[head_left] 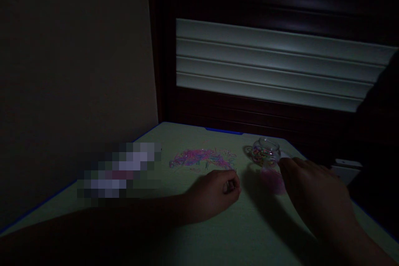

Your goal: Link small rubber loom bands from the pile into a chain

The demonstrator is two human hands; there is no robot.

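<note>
In the dim head view, my left hand [213, 195] rests low over the table with its fingers curled into a loose fist. What it holds, if anything, I cannot make out. Just beyond it lies a spread-out pile of small pink, purple and bluish loops [202, 158], perhaps rubber bands. My right hand [318, 197] is closed, palm down, pinching the top of a small clear bag [273, 181] with pink contents. Behind that bag stands an uncapped round glass jar [266, 151], partly filled with small multicoloured pieces.
The pale table [249, 232] has a blue edge. A pixelated whitish object [120, 170] lies on its left side. A wall [77, 50] rises at left, and a dark slatted panel [264, 62] stands behind. A white box-like object [347, 168] sits past the right edge.
</note>
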